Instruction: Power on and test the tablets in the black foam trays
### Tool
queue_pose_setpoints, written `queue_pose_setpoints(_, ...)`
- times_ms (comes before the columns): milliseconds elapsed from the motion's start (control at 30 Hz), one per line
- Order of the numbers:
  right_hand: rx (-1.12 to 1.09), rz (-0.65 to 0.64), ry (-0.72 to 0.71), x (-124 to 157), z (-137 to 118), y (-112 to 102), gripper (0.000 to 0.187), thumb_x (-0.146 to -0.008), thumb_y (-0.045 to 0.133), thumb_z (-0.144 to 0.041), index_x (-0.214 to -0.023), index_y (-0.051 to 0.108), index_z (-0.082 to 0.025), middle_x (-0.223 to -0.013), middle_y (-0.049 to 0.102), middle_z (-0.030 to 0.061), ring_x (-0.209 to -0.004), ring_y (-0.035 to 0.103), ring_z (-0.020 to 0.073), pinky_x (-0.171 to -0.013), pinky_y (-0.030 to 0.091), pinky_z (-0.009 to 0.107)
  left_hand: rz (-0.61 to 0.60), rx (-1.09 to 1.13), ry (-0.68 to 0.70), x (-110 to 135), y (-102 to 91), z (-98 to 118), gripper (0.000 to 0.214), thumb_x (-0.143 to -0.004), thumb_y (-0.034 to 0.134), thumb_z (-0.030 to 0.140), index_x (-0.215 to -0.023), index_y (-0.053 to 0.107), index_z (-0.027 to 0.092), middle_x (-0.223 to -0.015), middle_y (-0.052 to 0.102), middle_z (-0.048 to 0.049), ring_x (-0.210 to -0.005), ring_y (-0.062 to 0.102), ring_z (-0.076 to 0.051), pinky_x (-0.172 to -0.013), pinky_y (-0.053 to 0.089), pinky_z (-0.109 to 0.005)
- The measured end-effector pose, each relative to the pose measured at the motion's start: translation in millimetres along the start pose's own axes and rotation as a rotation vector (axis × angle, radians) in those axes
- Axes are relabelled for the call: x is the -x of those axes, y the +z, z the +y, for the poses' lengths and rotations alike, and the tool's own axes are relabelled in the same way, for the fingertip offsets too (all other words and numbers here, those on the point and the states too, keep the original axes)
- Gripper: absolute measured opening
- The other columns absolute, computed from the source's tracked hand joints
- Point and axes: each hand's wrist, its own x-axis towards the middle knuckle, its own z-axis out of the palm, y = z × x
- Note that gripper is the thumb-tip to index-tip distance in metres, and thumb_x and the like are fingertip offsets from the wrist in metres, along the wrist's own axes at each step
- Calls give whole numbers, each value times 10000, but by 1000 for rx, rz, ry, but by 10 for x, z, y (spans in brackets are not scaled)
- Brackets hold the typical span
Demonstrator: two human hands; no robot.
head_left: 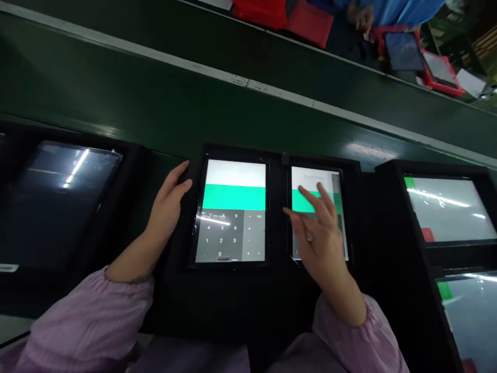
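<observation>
Nearest, the left hand (pixel 165 207) at 11 o'clock, thumb and forefinger apart, is beside a black tray (pixel 276 233); the right hand (pixel 324 243) at 1, fingers spread, is over that tray's right calculator tablet (pixel 306 178), contact unclear. Its display carries blurred characters; the left calculator tablet (pixel 234 197) at 12 looks unfilled. Side trays hold a dark tablet (pixel 73 212) at 10, lit tablets (pixel 446 210) at 2. Beyond, red cases (pixel 310 23) at 12.
</observation>
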Motion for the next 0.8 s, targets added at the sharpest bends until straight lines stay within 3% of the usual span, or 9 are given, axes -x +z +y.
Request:
queue_pose_setpoints(100, -27, -114, -44, -120, -249, 267, 409, -1136, 449, -275, -1197, 841, -174, -1557, 667, 117, -1599, 460, 400, -1145, 628, 606, -59, 34, -49, -17, -60, 6, 548, -828, 700, 262, -1373, 722, 202, -1564, 668, -63, -1557, 499, -312, -1369, 288, -482)
queue_pose_setpoints(267, -42, -248, -64, -216, -399, 552, 411, -1135, 444, -275, -1324, 799, -189, -1655, 577, 97, -1671, 320, 410, -1266, 501, 681, -171, 73, -158, -9, -179, -18, 680, -831, 718, 321, -1500, 636, 231, -1556, 664, -82, -1459, 599, -362, -1292, 438, -535)
queue_pose_setpoints(433, -17, -125, 26, -209, -369, 570, 407, -1129, 460, -265, -1079, 857, -195, -1553, 675, 79, -1656, 355, 405, -1252, 511, 691, -326, 13, -49, 5, -249, -183, 809, -865, 698, 364, -1636, 476, 267, -1683, 529, -94, -1566, 478, -369, -1315, 387, -558)
queue_pose_setpoints(600, -21, -160, -46, -210, -376, 585, 386, -1130, 457, -261, -1256, 819, -216, -1633, 605, 64, -1685, 283, 397, -1263, 494, 689, -379, -105, 63, -22, -289, -342, 957, -823, 691, 357, -1710, 345, 267, -1800, 342, -86, -1694, 192, -404, -1336, 309, -613)
queue_pose_setpoints(800, 3, -136, -48, -208, -377, 549, 357, -1115, 475, -196, -1188, 824, -196, -1548, 677, 82, -1655, 333, 383, -1291, 413, 737, -482, -145, 63, -56, -311, -351, 1041, -800, 680, 318, -1742, 239, 273, -1832, 252, -108, -1703, 123, -428, -1327, 286, -651)
